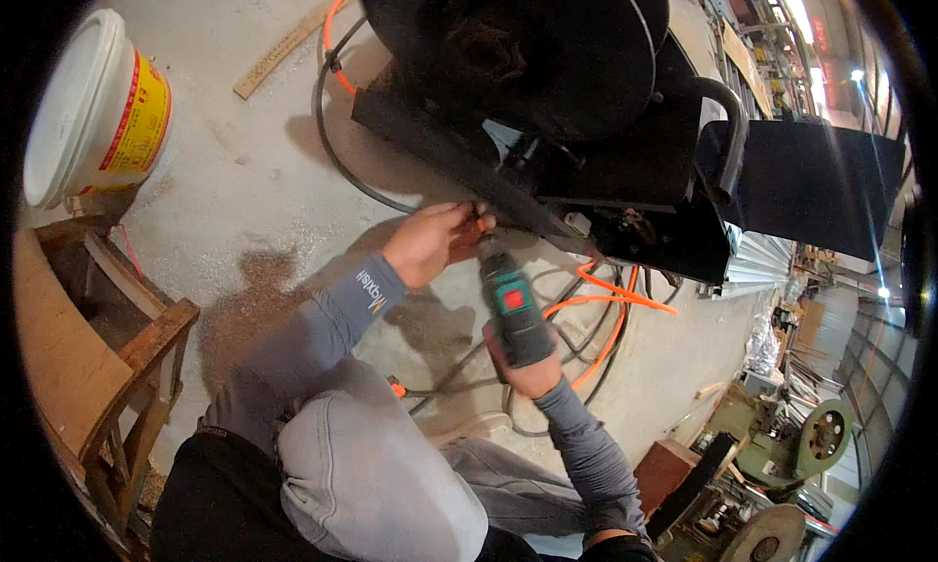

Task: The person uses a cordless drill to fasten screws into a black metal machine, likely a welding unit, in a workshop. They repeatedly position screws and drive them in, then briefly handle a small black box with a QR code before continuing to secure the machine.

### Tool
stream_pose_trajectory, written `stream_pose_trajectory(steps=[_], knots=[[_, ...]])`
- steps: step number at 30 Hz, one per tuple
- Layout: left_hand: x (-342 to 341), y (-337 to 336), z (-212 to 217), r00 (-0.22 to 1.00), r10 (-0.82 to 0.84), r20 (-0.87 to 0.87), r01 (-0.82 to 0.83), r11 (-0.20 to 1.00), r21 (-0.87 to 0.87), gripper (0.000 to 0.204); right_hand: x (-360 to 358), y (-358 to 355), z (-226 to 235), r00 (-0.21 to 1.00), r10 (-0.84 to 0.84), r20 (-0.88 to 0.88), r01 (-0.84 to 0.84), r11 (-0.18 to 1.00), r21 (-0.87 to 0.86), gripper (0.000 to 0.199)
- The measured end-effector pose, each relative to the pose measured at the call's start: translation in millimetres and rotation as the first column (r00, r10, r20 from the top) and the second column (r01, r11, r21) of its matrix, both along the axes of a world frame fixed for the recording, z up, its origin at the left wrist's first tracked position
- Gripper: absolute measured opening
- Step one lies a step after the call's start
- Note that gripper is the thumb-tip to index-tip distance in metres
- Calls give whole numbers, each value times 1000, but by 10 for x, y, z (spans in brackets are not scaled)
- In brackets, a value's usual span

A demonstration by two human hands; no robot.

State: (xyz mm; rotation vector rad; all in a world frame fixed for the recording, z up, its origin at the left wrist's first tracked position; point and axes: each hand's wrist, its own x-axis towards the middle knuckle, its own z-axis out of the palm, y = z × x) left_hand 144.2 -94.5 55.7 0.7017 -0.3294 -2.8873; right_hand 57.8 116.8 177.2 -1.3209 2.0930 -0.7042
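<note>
Now we drive a fastener into the black machine frame (459, 161). Right hand (528, 371) grips the cordless driver (513, 308); left hand (427, 241) pinches at its tip. Next, we judge, steady pressure.

There was one green power drill (515, 313), one large black reel machine (547, 83), one white bucket (93, 108), one wooden chair (107, 367), one wooden slat (283, 49), and two hands: one left hand (427, 241), one right hand (531, 371).
</note>
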Motion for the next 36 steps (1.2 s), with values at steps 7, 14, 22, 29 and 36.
stream_pose_trajectory(steps=[7, 14, 22, 29, 36], knots=[[-394, -74, 351, 993, -100, 60, 100, 995, -5, 23, 3, -253, 486, 980, -192, -53, 197, 976, 94, 20], [-616, 31, 267, 963, -14, -269, 92, 956, 279, 19, -208, -449, 1224, 763, -587, 272, 496, 800, 336, 24], [-804, 135, 323, 958, 173, -229, 3, 791, 612, 20, -321, -1073, 1479, 648, -728, 225, 593, 667, 450, 30], [-785, 271, 336, 872, 389, -299, -74, 707, 703, 19, -374, -1286, 1538, 649, -735, 197, 576, 643, 504, 38], [-901, 354, 251, 871, 385, -303, -47, 682, 730, 20, -422, -1371, 1592, 661, -731, 167, 564, 632, 531, 37]])
